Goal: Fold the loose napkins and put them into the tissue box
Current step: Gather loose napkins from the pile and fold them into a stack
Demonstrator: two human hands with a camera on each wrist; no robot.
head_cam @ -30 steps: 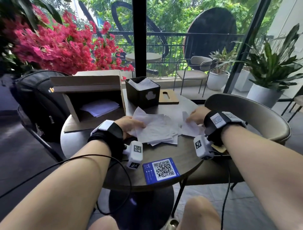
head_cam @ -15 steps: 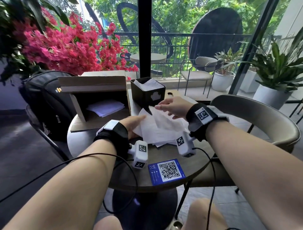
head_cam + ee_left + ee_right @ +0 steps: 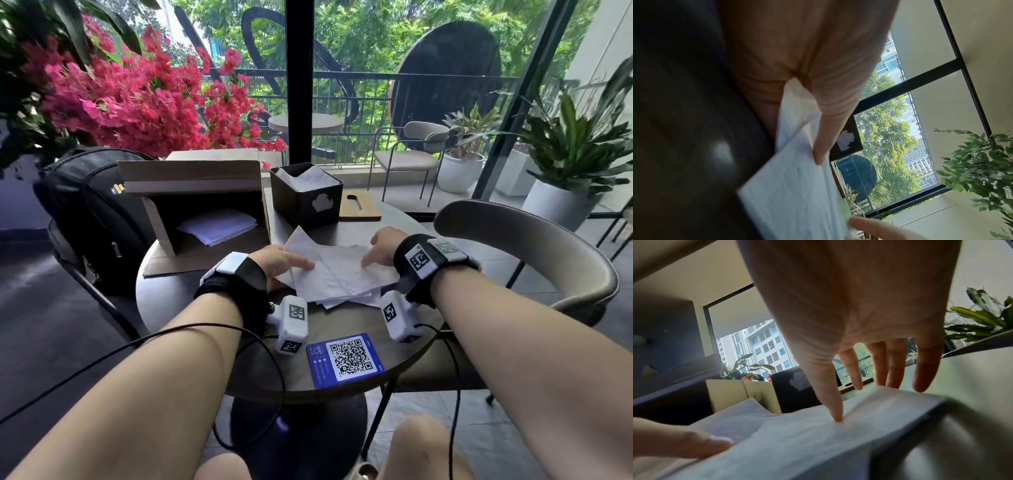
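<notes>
A loose pile of white napkins [image 3: 337, 275] lies on the round table [image 3: 342, 329] between my hands. My left hand [image 3: 286, 263] rests on the pile's left side, one straight finger [image 3: 823, 146] lying along the top sheet [image 3: 795, 194]. My right hand [image 3: 378, 248] is spread over the right side, its thumb tip [image 3: 838, 419] pressing the top napkin [image 3: 797, 443] and its straight fingertips touching the far edge. The black tissue box [image 3: 308, 204], with a white cloud mark, stands just behind the pile with white napkins [image 3: 308, 178] showing in its open top.
A wooden lid [image 3: 359, 205] lies right of the tissue box. An open cardboard box [image 3: 195, 202] holding paper stands at back left, with a black backpack [image 3: 92, 212] beside it. A blue QR card [image 3: 346, 359] lies near the front edge. A chair [image 3: 534, 260] stands at right.
My right hand took a napkin from the right, lifted it towards the tissue box, and now lies flat on the pile. The left hand stayed on the pile's left side.
</notes>
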